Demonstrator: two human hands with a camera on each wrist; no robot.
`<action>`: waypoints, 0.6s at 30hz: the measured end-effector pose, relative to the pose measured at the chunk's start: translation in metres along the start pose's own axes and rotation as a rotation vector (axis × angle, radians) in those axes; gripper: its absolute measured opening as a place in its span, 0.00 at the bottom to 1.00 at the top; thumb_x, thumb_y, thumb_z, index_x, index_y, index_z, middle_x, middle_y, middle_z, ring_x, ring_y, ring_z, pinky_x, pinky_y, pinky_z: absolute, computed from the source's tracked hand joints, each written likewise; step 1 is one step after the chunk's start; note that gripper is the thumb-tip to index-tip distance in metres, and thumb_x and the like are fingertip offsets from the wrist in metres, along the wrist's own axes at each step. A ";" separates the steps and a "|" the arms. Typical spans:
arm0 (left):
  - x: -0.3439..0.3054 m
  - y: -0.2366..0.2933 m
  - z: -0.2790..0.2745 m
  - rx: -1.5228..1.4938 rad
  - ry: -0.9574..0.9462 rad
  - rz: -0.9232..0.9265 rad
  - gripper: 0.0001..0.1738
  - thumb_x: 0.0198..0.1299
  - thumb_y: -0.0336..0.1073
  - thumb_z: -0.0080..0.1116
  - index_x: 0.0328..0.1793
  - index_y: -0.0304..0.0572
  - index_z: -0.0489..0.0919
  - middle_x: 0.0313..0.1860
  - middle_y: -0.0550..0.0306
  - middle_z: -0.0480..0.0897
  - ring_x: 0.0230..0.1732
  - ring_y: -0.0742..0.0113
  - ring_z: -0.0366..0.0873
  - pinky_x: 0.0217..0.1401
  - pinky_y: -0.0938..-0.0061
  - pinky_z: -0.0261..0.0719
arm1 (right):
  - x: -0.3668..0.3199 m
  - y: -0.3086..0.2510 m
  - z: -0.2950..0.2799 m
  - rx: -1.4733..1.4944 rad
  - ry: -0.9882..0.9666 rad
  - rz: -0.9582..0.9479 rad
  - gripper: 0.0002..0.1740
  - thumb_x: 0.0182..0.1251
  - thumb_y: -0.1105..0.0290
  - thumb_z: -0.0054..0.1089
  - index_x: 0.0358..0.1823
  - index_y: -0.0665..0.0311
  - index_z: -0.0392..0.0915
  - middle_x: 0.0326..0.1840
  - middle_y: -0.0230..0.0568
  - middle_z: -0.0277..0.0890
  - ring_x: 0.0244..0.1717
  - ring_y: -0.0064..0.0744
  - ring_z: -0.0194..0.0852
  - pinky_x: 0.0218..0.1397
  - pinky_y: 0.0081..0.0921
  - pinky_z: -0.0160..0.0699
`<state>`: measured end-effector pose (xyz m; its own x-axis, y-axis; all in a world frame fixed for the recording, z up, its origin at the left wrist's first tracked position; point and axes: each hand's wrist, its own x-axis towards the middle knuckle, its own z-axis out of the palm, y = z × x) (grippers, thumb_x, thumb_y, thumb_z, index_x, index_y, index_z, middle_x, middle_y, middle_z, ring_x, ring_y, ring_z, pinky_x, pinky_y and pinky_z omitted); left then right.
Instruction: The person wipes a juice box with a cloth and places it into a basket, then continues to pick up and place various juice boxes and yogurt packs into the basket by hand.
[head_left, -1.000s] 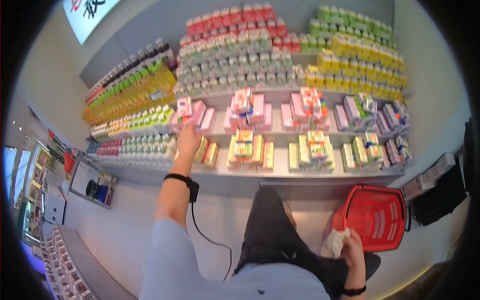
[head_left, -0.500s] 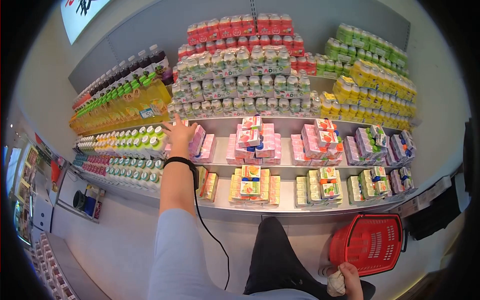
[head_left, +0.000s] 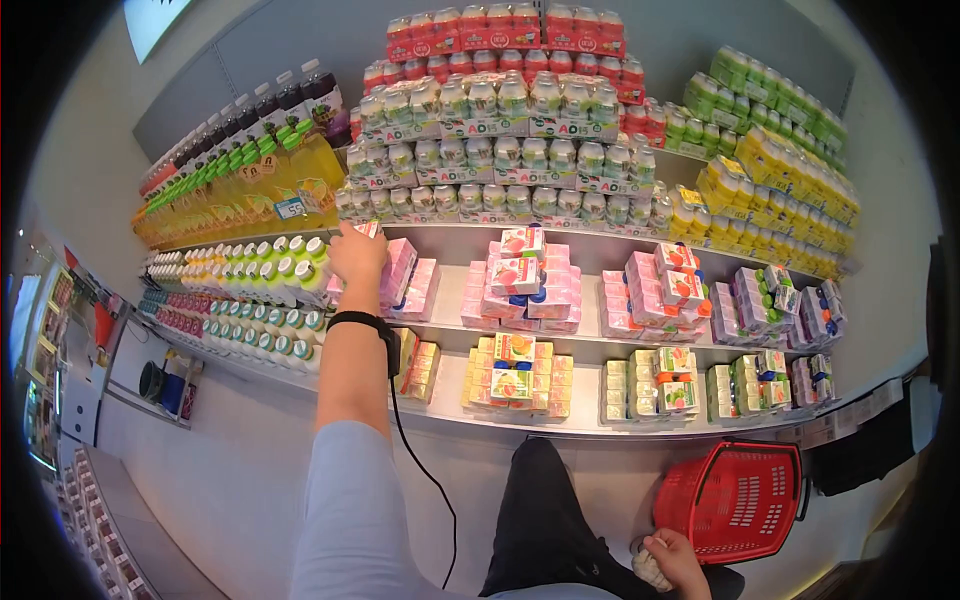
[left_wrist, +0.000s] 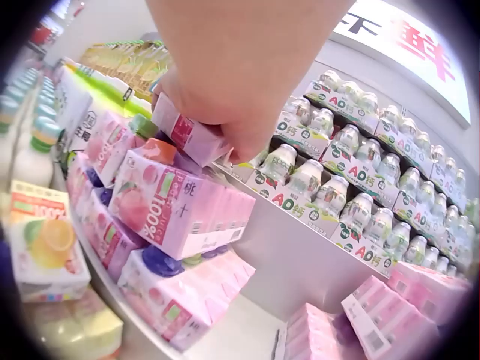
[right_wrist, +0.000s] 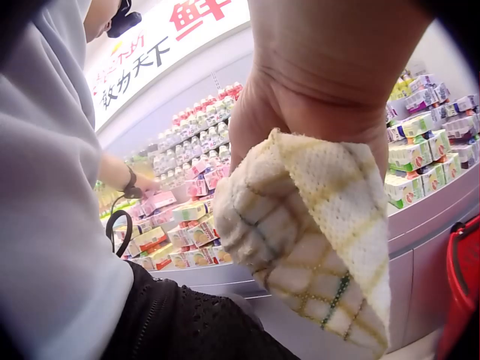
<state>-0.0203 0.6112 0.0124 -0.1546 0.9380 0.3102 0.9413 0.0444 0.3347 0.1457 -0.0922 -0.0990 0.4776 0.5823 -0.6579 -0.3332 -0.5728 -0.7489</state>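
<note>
My left hand (head_left: 358,254) reaches to the upper juice shelf at the left. In the left wrist view its thumb and fingers grip a small pink juice carton (left_wrist: 187,135), tilted over the top of a stack. Right below it lies a pink peach juice multipack (left_wrist: 176,199), with another pink multipack (left_wrist: 187,292) underneath. Low by my right knee, my right hand (head_left: 678,556) holds a bunched cream cloth (right_wrist: 315,240) with yellow and green checked lines. One corner of the cloth hangs down. The fingers of this hand are mostly hidden behind the cloth in the right wrist view.
A red shopping basket (head_left: 745,505) stands on the floor at the right, beside my leg. Packs of small AD bottles (head_left: 500,150) rise behind the juice stacks. Tall yellow drink bottles (head_left: 250,190) line the left side. A black cable (head_left: 440,500) hangs from my left wrist.
My left hand was at the stack, then lifted with spread fingers, and now grips the carton on top. My right hand with the cloth has moved lower. The head view has shifted.
</note>
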 end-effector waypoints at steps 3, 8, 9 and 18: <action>0.003 -0.007 0.004 -0.082 0.069 -0.018 0.36 0.52 0.56 0.66 0.61 0.40 0.73 0.54 0.38 0.80 0.59 0.42 0.78 0.59 0.51 0.78 | 0.003 -0.001 -0.005 -0.091 0.030 -0.001 0.14 0.71 0.66 0.64 0.27 0.65 0.78 0.27 0.29 0.77 0.29 0.18 0.73 0.33 0.19 0.71; -0.101 -0.002 -0.053 -1.186 -0.328 0.134 0.22 0.60 0.45 0.68 0.48 0.41 0.71 0.45 0.57 0.78 0.44 0.69 0.75 0.48 0.71 0.73 | 0.010 -0.026 -0.010 -0.076 0.110 -0.329 0.19 0.68 0.71 0.64 0.18 0.72 0.75 0.42 0.41 0.80 0.45 0.28 0.77 0.50 0.25 0.73; -0.155 0.005 -0.077 -1.297 -0.537 0.216 0.18 0.64 0.42 0.64 0.50 0.43 0.70 0.45 0.62 0.75 0.44 0.74 0.71 0.51 0.76 0.71 | 0.013 -0.038 -0.004 0.006 0.080 -0.397 0.16 0.68 0.72 0.63 0.21 0.70 0.78 0.42 0.40 0.80 0.46 0.28 0.77 0.51 0.26 0.73; -0.445 0.037 -0.132 -1.055 -0.949 1.003 0.39 0.47 0.31 0.75 0.64 0.40 0.65 0.58 0.49 0.74 0.56 0.61 0.76 0.61 0.66 0.75 | -0.015 -0.102 0.050 0.690 -0.313 -0.402 0.45 0.67 0.70 0.62 0.82 0.56 0.47 0.73 0.40 0.64 0.68 0.33 0.70 0.70 0.31 0.69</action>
<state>0.0437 0.1502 0.0045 0.8977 0.3346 0.2866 -0.0911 -0.4955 0.8638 0.1319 -0.0133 -0.0169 0.4526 0.8567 -0.2475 -0.6552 0.1312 -0.7440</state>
